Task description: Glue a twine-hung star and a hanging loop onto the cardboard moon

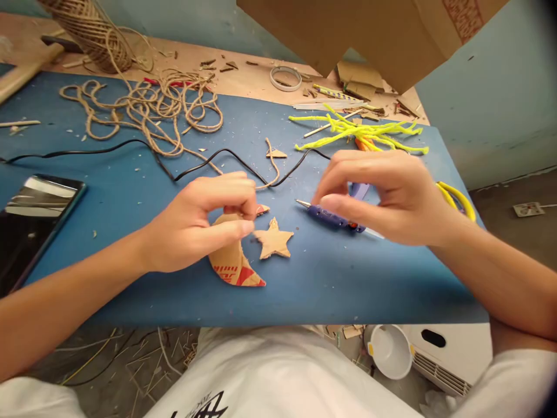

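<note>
The glue gun (327,217) lies nearly crosswise, nozzle (303,203) pointing left, slightly away.

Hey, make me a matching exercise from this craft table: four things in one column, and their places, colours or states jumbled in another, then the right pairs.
Things:
1. Cardboard star
2. Glue gun
3. Smartphone
4. Pipe cleaners

Places, colours or states:
A. Bright yellow-green
B. Dark and glossy, at the picture's left edge
C. Near the right hand, metal tip pointing left
D. Lying flat beside the cardboard crescent

Right pairs: 1-D, 2-C, 3-B, 4-A
</note>
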A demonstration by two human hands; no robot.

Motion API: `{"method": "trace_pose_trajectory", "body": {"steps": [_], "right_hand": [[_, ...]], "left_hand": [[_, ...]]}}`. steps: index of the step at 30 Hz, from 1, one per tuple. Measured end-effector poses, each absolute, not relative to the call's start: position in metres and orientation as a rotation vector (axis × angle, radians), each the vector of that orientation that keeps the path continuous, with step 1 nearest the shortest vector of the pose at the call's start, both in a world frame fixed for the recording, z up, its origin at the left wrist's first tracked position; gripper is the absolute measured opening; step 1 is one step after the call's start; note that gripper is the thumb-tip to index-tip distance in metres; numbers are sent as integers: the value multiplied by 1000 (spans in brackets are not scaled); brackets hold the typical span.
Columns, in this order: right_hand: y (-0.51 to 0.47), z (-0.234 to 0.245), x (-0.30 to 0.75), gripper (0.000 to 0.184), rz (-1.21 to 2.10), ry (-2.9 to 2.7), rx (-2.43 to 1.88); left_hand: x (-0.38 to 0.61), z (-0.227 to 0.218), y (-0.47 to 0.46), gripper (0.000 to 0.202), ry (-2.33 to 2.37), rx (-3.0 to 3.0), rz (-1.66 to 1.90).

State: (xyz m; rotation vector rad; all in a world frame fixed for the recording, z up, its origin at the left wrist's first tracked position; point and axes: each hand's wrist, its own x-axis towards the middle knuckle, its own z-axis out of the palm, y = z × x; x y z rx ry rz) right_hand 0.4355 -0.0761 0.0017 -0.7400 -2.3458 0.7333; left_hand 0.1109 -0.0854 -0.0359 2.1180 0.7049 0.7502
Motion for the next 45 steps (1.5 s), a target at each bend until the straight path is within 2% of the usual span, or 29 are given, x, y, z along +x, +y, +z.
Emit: {"method": "trace_pose_trajectory", "body": {"steps": [6,10,14,16,20,23,27,36,45], "right_hand": [[-119,14,376,11,596,-2391,-845],[-128,20,373,16,531,-2350,-988],[-129,19,379,19,711,-2207,-1054],[-127,15,386,22,820,-2059,-1106],[-119,1,402,15,1040,-1804,-1150],[-116,-11,409,17,1241,-1679,-1141],[-116,-22,408,25,1315,-1578,-1098],[-123,-20,405,35,1372,-1450,-964],[-129,-25,397,40,1317,-1437,-964]], "left_hand": [[125,-13,-98,23,762,2137,668],[132,-2,-95,20,677,2029,621],[136,2,-90,14,810,2072,628],[135,-3,-91,23,1036,2205,650],[134,-24,-103,45,1261,2546,209],[134,-41,-111,37,1226,2674,32],[136,-51,-114,22,1148,2695,215],[134,-53,-124,32,1073,2635,764],[129,-57,-127,35,900,2615,827]]}}
